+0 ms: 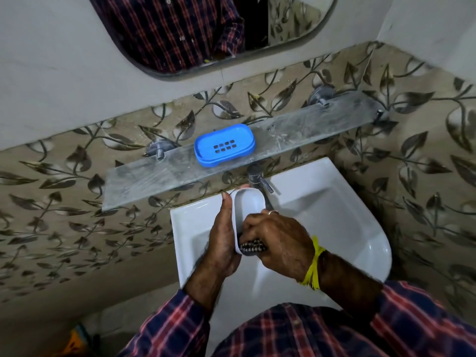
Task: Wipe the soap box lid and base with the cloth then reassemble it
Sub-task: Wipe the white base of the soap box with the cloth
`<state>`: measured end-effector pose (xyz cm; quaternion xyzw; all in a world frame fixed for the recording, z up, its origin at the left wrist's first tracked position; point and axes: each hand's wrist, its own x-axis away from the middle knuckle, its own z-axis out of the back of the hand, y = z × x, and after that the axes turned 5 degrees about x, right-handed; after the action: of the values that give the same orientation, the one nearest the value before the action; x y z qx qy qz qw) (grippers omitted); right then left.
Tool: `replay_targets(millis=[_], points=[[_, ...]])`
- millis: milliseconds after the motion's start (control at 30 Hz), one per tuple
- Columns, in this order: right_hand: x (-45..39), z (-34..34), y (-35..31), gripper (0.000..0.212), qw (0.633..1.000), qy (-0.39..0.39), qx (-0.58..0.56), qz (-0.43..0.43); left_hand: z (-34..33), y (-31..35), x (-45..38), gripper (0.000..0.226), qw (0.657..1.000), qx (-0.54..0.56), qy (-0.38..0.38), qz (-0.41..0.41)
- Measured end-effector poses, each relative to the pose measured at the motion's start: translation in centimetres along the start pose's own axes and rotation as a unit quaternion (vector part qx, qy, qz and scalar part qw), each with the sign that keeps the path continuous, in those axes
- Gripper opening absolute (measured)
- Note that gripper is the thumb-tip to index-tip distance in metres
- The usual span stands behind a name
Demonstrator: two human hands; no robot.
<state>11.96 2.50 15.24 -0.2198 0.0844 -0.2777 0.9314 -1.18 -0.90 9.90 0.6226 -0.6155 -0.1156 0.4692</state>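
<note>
The blue soap box part (224, 145), with several drain slots, rests on the glass shelf (144, 176). Over the sink, my left hand (222, 238) holds the white soap box part (248, 204) by its left edge, hollow side facing me. My right hand (278, 240) grips a dark patterned cloth (252, 247) and presses it into the near end of the white part. Most of the cloth is hidden under my fingers.
A white basin (334, 215) lies below my hands, with a chrome tap (258, 179) just behind the white part. The shelf hangs on metal brackets (319, 97) against leaf-patterned tiles. A mirror (206, 29) is above.
</note>
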Motion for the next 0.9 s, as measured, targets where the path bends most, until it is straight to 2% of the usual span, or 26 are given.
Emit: replay_targets(millis=[100, 200, 267, 333, 400, 467, 533, 633, 700, 767, 833, 900], points=[[0.1, 0.0, 0.4, 0.036, 0.998, 0.046, 0.014, -0.028, -0.2, 0.2, -0.2, 0.069, 1.0, -0.002, 0.023, 0.003], [-0.1, -0.2, 0.1, 0.036, 0.996, -0.009, 0.082, 0.042, -0.1, 0.5, -0.3, 0.069, 0.999, 0.008, 0.038, 0.0], [-0.1, 0.0, 0.1, 0.036, 0.995, -0.016, 0.1, 0.02, 0.1, 0.4, -0.6, 0.064, 0.999, 0.01, 0.042, -0.008], [-0.6, 0.6, 0.1, 0.031, 0.995, 0.023, 0.099, -0.025, -0.3, 0.2, -0.7, 0.059, 0.999, 0.012, 0.043, -0.015], [-1.0, 0.9, -0.3, 0.026, 0.993, 0.067, 0.087, -0.031, -0.5, 0.0, -0.8, 0.06, 0.998, 0.014, 0.053, -0.015], [-1.1, 0.4, -0.5, 0.024, 0.994, 0.052, 0.098, 0.009, -0.3, 0.3, -0.7, 0.066, 0.998, 0.013, 0.056, -0.018], [-0.7, -0.2, -0.6, 0.027, 0.995, 0.019, 0.1, -0.002, 0.1, 0.6, -0.6, 0.072, 0.998, 0.005, 0.051, -0.023], [-1.2, -0.2, 0.0, 0.028, 0.992, 0.083, 0.057, -0.081, -0.3, 0.4, -0.6, 0.068, 0.999, -0.011, 0.033, -0.038], [-1.8, 0.1, -0.1, 0.03, 0.988, 0.127, 0.047, -0.072, -0.6, -0.2, -0.5, 0.069, 0.999, -0.012, 0.018, -0.037], [-1.8, 0.0, 0.0, 0.028, 0.991, 0.114, 0.066, -0.037, -0.4, -0.6, -0.5, 0.072, 0.999, -0.003, 0.012, -0.037], [-1.7, 0.0, 0.2, 0.028, 0.989, 0.111, 0.076, -0.058, -0.1, -1.0, -0.6, 0.071, 0.999, -0.003, 0.002, -0.046], [-2.1, 0.2, 1.0, 0.03, 0.98, 0.161, 0.058, -0.1, -0.5, -1.3, -0.6, 0.068, 0.998, -0.016, 0.002, -0.06]])
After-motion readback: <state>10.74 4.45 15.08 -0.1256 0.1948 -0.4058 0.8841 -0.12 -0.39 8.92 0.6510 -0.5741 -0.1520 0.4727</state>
